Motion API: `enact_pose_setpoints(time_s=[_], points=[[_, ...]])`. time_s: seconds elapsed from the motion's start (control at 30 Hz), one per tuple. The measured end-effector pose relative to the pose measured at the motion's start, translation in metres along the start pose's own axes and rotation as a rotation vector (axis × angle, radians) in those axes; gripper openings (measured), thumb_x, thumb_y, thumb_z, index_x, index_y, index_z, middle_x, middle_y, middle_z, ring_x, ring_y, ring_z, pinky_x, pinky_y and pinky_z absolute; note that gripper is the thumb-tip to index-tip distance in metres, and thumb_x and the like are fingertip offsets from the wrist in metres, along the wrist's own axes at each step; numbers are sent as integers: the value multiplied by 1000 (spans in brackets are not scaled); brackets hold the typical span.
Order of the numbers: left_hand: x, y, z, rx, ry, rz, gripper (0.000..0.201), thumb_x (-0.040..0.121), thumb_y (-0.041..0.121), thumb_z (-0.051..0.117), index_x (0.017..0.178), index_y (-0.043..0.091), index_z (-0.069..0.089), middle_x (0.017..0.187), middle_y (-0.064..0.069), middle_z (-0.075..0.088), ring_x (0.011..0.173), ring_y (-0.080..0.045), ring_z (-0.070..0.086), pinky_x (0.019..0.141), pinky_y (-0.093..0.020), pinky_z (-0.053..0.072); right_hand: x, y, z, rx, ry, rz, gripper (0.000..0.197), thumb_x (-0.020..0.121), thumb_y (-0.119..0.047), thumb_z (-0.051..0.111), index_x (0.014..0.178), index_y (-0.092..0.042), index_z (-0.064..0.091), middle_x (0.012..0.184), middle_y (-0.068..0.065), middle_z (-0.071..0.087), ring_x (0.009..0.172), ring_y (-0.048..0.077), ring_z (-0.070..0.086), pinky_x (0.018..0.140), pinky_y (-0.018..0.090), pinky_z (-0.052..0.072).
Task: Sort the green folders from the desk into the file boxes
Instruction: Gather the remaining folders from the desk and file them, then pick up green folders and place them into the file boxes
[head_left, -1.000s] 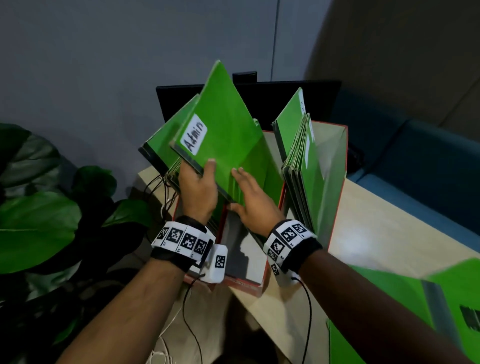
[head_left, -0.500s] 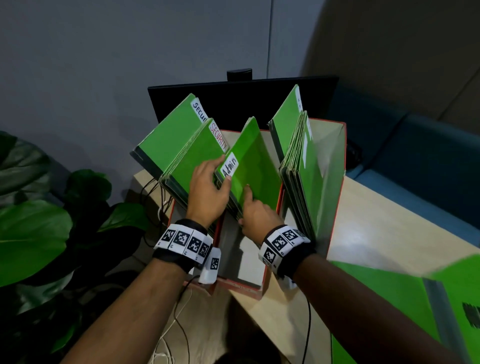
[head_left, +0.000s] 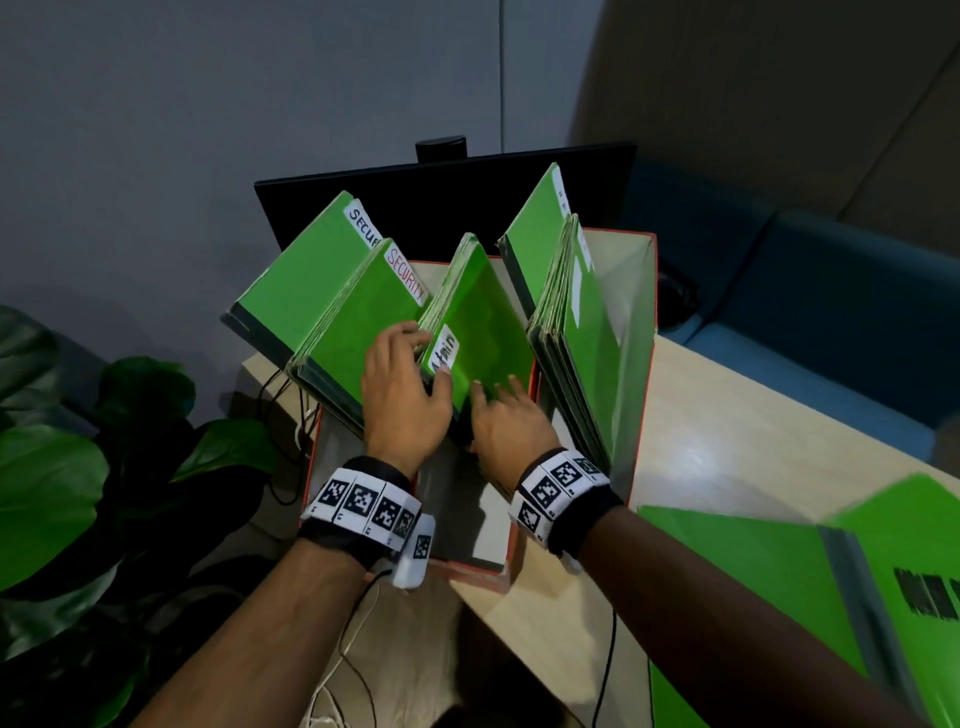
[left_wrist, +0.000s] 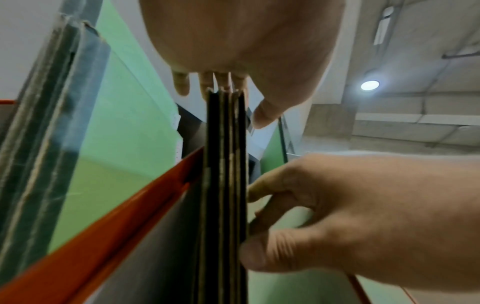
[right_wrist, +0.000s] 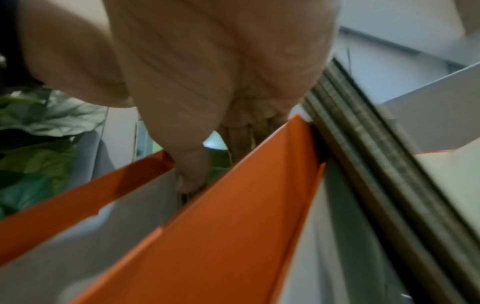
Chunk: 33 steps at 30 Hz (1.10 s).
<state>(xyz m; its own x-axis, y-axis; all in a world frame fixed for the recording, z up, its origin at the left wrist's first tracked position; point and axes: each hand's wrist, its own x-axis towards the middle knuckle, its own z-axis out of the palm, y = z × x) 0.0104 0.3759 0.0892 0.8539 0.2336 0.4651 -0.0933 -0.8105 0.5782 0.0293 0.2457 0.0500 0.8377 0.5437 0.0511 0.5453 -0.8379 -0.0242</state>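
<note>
- Left hand (head_left: 402, 387): fingers behind and thumb in front of the "Admin" folder (head_left: 480, 332), grasping its near edge together with the folders behind it
- Right hand (head_left: 511, 415): fingers laid fairly straight against the front face of the same folder, low down; nothing grasped
- "Admin" folder: stands tilted in the middle orange file box (head_left: 483, 564), front of a small stack
- "SECURITY" folders (head_left: 358, 322): lean leftward in the left box
- Third stack (head_left: 576, 332): stands in the right file box (head_left: 641, 332)
- More green folders (head_left: 769, 566): lie flat on the desk (head_left: 727, 431), lower right
- Monitor (head_left: 447, 202): behind the boxes; plant (head_left: 57, 483) at left
</note>
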Motion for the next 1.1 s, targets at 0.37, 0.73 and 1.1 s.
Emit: enact_pose_setpoints(time_s=[0.37, 0.73, 1.1], points=[[-38, 105, 47, -368, -43, 330, 20, 85, -3, 58, 102, 7, 65, 117, -5, 53, 119, -20, 49, 105, -33, 39, -90, 102, -24, 345, 269, 55, 21, 82, -15, 52, 100, -13, 64, 97, 6, 67, 94, 28, 57, 86, 39, 45], [-106, 178, 155, -504, -535, 327, 27, 83, -5, 57, 97, 16, 66, 112, 3, 54, 111, -4, 51, 102, -10, 32, -236, 213, 5, 408, 221, 679, 30, 89, -21, 57, 118, -23, 65, 109, 3, 68, 105, 23, 59, 92, 37, 47], [-147, 189, 244, -251, -881, 126, 22, 89, 4, 56, 105, 17, 64, 122, -1, 48, 123, -19, 46, 107, -20, 28, -362, 262, 51, 416, -99, 1027, 42, 90, -24, 57, 132, -20, 53, 131, 8, 57, 119, 28, 53, 98, 38, 45]])
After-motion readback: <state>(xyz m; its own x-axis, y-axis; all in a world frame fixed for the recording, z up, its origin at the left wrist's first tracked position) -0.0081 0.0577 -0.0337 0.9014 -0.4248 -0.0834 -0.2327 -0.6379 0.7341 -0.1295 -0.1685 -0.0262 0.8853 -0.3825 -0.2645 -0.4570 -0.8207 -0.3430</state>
